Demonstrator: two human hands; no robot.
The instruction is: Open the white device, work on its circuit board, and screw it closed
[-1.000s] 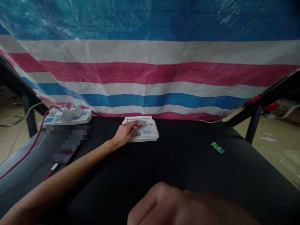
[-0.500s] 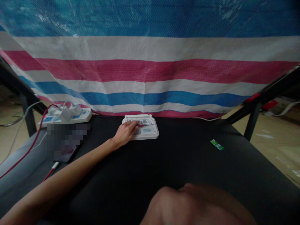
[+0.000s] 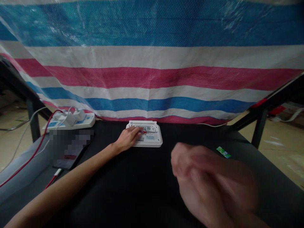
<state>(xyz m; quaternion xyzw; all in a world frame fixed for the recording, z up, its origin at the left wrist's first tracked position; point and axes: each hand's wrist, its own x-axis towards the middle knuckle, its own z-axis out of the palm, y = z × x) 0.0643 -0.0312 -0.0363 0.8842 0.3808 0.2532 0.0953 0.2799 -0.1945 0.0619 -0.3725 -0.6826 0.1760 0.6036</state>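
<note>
On the far part of the black table lies a white router-like device [image 3: 156, 141], its vented, labelled face up and a white bar along its back edge. My left hand [image 3: 128, 138] rests over its left side, fingers curled around the red handle of a small screwdriver [image 3: 144, 132]. The thin shaft points right across the device. Much closer to the camera, my right hand [image 3: 201, 171] hovers over the table, fist-like and smeared by motion. Its fingers look bent in; anything inside them is hidden. Beyond it lies a small green packet [image 3: 223, 152].
A white power strip [image 3: 87, 121] with plugs and red and white cables stands at the back left. In front of it lies a dark phone [image 3: 68, 162], partly pixelated, with a cable attached. A striped plastic sheet [image 3: 147, 76] hangs behind the table between black metal posts [image 3: 258, 126].
My right hand has risen from the bottom edge, up and to the right in view. The left hand stays on the device. The whole scene sits slightly lower as the camera tilts.
</note>
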